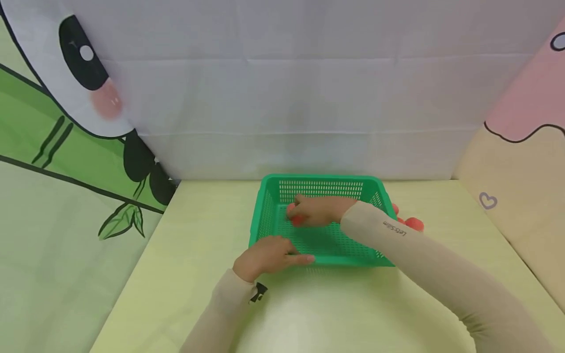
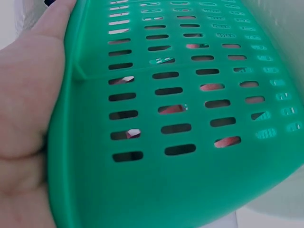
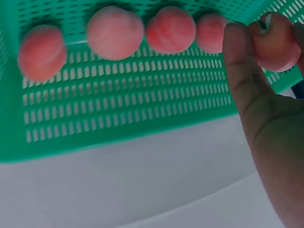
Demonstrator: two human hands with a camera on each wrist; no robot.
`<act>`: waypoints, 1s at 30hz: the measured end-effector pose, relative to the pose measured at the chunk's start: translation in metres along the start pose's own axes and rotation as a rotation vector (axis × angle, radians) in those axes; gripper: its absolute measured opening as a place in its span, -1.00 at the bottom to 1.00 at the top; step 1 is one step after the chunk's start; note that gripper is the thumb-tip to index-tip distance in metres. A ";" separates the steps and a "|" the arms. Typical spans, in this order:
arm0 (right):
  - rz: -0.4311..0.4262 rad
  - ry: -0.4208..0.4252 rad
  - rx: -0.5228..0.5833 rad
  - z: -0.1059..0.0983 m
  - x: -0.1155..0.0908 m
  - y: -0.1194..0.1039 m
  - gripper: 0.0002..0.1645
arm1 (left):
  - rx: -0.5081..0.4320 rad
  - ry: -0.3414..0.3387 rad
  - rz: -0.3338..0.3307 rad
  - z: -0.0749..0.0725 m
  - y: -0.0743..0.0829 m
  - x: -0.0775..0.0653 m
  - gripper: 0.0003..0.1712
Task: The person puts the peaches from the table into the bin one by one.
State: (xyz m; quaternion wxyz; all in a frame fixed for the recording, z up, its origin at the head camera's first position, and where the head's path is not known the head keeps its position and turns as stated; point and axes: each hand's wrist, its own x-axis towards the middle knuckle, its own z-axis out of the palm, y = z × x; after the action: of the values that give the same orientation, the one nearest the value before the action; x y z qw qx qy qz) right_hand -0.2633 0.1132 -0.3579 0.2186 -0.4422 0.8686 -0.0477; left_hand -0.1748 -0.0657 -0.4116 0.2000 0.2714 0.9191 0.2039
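My right hand (image 1: 320, 211) is inside a green slotted basket (image 1: 322, 177), with its fingers around a red peach (image 1: 297, 220). In the right wrist view, thumb and finger pinch this peach (image 3: 275, 45), its stem hollow showing. Several more peaches (image 3: 114, 33) lie in a row along the basket wall in that view. At the basket's near left corner, my left hand (image 1: 269, 255) grips the rim, its thumb lying along the front edge. The palm (image 2: 28, 95) presses on the rim in the left wrist view; the fingers are mostly behind the slotted wall.
Just beyond the basket's right side, several red peaches (image 1: 414, 224) show on the pale yellow table (image 1: 190, 245), partly covered by the right sleeve (image 1: 397, 240). A white cloth backdrop (image 1: 265, 98) rises behind the basket, with printed cloth panels at both sides.
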 end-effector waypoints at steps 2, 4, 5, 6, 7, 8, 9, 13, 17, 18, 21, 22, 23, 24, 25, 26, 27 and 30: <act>0.000 -0.018 -0.011 0.003 0.011 -0.005 -0.61 | 0.002 0.001 0.005 0.000 -0.001 0.001 -0.23; 0.020 -0.034 -0.031 0.004 0.020 -0.009 -0.57 | 0.005 0.005 0.007 0.001 -0.001 0.002 -0.23; 0.030 -0.043 -0.039 0.004 0.024 -0.012 -0.56 | 0.005 0.006 0.008 0.001 -0.002 0.002 -0.24; 0.037 -0.049 -0.047 0.003 0.028 -0.013 -0.56 | 0.003 0.009 0.010 0.001 -0.002 0.003 -0.24; 0.044 -0.054 -0.057 0.003 0.032 -0.014 -0.56 | 0.000 0.010 0.009 0.001 -0.002 0.003 -0.25; 0.047 -0.059 -0.062 0.002 0.035 -0.015 -0.56 | 0.001 0.013 0.010 0.001 -0.002 0.003 -0.25; 0.051 -0.063 -0.063 0.002 0.039 -0.016 -0.56 | 0.000 0.016 0.012 0.002 -0.003 0.003 -0.25; 0.077 -0.093 -0.054 0.001 0.051 -0.015 -0.57 | -0.003 0.023 0.017 0.001 -0.004 0.002 -0.27; 0.094 -0.138 -0.010 0.004 0.057 -0.014 -0.59 | -0.007 0.017 0.012 0.001 -0.003 0.002 -0.26; 0.099 -0.145 0.002 0.006 0.059 -0.014 -0.59 | -0.010 0.014 0.012 0.001 -0.004 0.002 -0.26; 0.107 -0.157 0.016 0.010 0.061 -0.012 -0.59 | -0.010 0.010 0.014 0.001 -0.004 0.002 -0.25; 0.114 -0.160 0.020 0.011 0.061 -0.012 -0.60 | -0.011 0.008 0.013 0.001 -0.004 0.002 -0.25; 0.121 -0.163 0.020 0.012 0.062 -0.011 -0.60 | -0.011 0.007 0.013 0.001 -0.005 0.003 -0.25; 0.126 -0.165 0.020 0.012 0.062 -0.011 -0.60 | -0.012 0.006 0.012 0.001 -0.005 0.002 -0.25; 0.128 -0.166 0.018 0.012 0.062 -0.010 -0.60 | -0.010 0.006 0.010 0.001 -0.005 0.002 -0.25; 0.123 -0.166 0.013 0.013 0.063 -0.010 -0.60 | -0.009 0.005 0.008 0.001 -0.005 0.002 -0.25; 0.123 -0.168 0.012 0.013 0.063 -0.010 -0.61 | -0.011 0.003 0.005 0.001 -0.004 0.002 -0.25; 0.121 -0.176 0.004 0.014 0.064 -0.009 -0.60 | -0.012 -0.005 -0.001 0.000 -0.004 0.002 -0.24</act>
State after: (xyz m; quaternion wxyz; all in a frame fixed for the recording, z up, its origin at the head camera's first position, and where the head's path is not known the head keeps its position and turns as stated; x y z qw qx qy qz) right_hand -0.2833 0.0585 -0.3899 0.2972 -0.3910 0.8711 0.0030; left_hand -0.1780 -0.0674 -0.4139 0.2042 0.2704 0.9174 0.2088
